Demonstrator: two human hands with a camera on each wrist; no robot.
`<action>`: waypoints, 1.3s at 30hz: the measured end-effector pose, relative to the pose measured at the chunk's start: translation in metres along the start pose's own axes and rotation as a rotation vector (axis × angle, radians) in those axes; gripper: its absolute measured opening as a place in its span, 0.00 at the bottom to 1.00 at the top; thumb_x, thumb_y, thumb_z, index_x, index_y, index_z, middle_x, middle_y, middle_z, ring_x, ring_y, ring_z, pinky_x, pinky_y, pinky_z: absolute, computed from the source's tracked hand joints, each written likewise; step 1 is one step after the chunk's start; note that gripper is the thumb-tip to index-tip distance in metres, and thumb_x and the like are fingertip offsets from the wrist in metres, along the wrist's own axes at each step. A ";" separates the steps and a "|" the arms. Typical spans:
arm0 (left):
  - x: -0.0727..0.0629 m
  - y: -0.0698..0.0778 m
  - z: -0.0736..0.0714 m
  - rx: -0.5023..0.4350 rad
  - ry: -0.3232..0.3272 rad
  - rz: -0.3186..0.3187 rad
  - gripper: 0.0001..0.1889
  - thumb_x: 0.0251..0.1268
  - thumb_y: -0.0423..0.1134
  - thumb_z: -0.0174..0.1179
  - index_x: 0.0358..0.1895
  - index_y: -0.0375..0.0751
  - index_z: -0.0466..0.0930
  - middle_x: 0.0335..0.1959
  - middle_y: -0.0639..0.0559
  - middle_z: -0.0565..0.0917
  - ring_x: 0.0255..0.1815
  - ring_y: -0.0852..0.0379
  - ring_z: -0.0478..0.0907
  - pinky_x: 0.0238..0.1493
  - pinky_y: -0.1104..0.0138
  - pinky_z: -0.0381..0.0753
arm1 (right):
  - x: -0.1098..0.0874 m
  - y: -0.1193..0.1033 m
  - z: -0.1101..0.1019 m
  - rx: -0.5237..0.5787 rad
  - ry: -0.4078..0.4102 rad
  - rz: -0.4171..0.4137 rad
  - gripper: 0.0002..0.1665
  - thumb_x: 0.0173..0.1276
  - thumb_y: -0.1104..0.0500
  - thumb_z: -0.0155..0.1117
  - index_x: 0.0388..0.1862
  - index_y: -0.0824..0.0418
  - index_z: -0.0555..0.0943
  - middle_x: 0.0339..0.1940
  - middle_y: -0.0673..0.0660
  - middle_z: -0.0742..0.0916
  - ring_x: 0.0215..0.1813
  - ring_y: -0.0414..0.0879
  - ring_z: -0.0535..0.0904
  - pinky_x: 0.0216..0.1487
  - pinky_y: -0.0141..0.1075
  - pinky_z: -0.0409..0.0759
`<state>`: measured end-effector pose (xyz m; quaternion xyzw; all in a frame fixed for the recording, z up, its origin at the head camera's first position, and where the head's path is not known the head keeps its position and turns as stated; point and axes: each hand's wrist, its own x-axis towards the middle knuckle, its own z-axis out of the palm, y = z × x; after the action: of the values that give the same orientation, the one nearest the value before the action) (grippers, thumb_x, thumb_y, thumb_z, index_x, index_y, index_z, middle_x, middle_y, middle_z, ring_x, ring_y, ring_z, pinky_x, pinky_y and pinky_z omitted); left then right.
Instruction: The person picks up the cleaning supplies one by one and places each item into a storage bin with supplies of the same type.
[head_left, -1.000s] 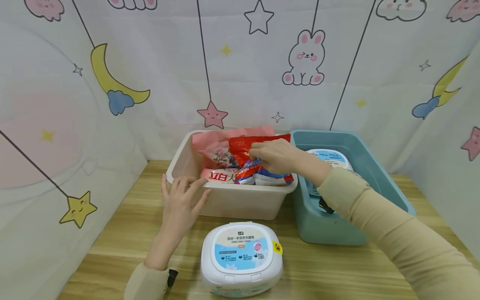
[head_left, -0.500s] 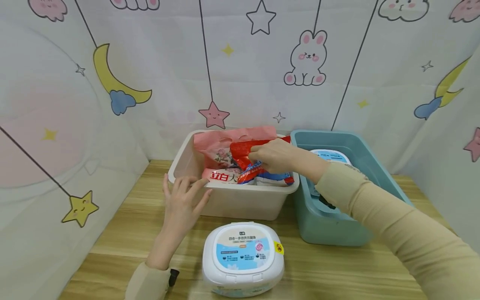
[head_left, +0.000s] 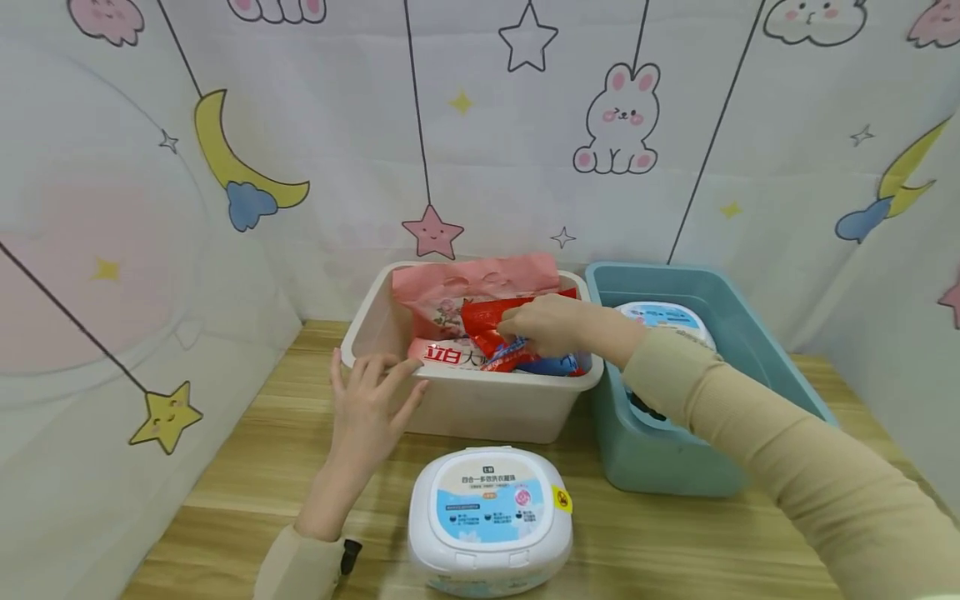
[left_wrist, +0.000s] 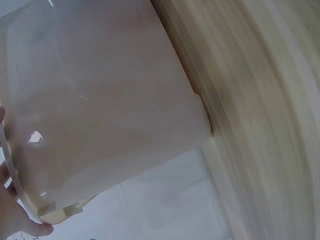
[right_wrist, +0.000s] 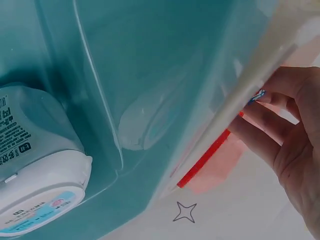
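Pinching a red-and-blue bag [head_left: 487, 317] inside the white bin [head_left: 480, 408], right side, the right hand [head_left: 547, 321] shows curled fingers, their tips apparently closed together, though partly hidden. The left hand [head_left: 367, 404] hooks bent fingers over the bin's near rim, thumb outside. A white tub [head_left: 491, 521] stands nearer; a teal bin [head_left: 667, 467], right.

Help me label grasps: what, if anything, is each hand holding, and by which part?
Right hand: red-and-blue bag, below its top edge. Left hand: white bin, by its near rim.
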<state>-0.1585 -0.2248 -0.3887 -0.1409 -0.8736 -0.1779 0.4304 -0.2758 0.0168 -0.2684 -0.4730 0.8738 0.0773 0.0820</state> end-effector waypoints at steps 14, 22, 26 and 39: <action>0.001 0.002 -0.001 -0.014 -0.007 -0.001 0.15 0.54 0.43 0.68 0.46 0.48 0.82 0.41 0.46 0.79 0.49 0.45 0.73 0.70 0.32 0.43 | 0.003 -0.006 0.007 0.012 -0.106 0.065 0.30 0.64 0.60 0.65 0.66 0.50 0.74 0.67 0.52 0.77 0.69 0.53 0.73 0.66 0.50 0.73; 0.000 0.002 0.000 -0.001 -0.004 0.000 0.15 0.55 0.43 0.68 0.46 0.47 0.83 0.41 0.46 0.79 0.48 0.44 0.73 0.69 0.31 0.44 | 0.001 -0.006 0.013 -0.020 -0.122 0.069 0.33 0.65 0.55 0.64 0.69 0.50 0.70 0.71 0.55 0.74 0.71 0.55 0.71 0.67 0.51 0.72; -0.001 0.001 -0.001 0.010 -0.004 -0.005 0.15 0.55 0.43 0.69 0.46 0.46 0.83 0.40 0.46 0.79 0.49 0.44 0.74 0.69 0.31 0.44 | 0.000 -0.007 0.013 -0.050 -0.129 0.075 0.32 0.65 0.53 0.64 0.69 0.48 0.70 0.70 0.54 0.74 0.68 0.54 0.73 0.65 0.49 0.74; -0.001 0.001 0.000 -0.006 0.000 -0.011 0.15 0.54 0.42 0.69 0.46 0.46 0.83 0.41 0.45 0.79 0.49 0.43 0.73 0.70 0.32 0.43 | -0.010 -0.008 0.011 -0.024 -0.118 0.110 0.33 0.65 0.50 0.65 0.69 0.45 0.70 0.69 0.53 0.76 0.68 0.53 0.73 0.66 0.52 0.73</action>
<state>-0.1575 -0.2237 -0.3894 -0.1372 -0.8739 -0.1827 0.4291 -0.2630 0.0231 -0.2769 -0.4198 0.8911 0.1200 0.1234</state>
